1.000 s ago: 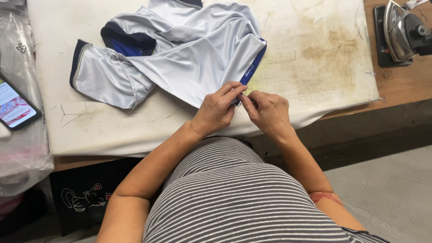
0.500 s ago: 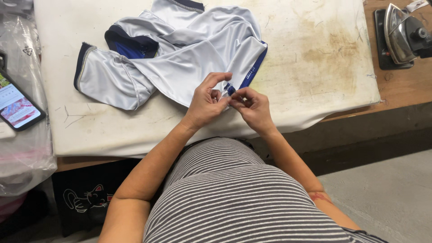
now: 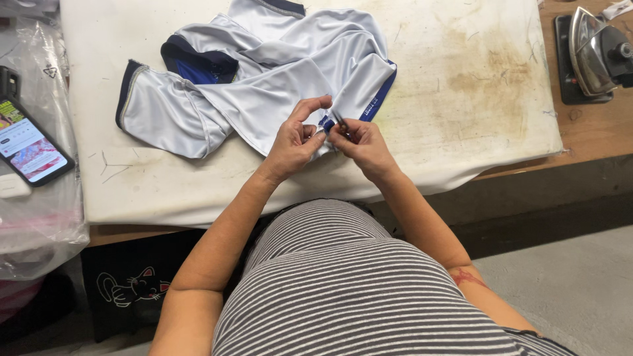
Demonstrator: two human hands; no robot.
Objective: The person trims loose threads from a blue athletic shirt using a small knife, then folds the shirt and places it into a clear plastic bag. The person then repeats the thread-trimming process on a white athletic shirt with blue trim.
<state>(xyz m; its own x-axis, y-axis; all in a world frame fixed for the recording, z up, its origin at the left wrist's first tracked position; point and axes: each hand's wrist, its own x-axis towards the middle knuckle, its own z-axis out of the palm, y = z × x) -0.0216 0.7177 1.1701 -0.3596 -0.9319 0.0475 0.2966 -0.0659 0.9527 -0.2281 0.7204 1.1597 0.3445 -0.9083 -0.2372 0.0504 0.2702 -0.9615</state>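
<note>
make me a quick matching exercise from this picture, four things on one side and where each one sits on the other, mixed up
Things:
1. shirt
2. phone
3. iron
4. left hand

Places:
A. far right, on the bare wooden table
B. spread on the white padded board, upper middle
C. far left, on clear plastic bags
D. at the shirt's blue hem, facing the right hand

Pairs: 1-B, 2-C, 3-A, 4-D
</note>
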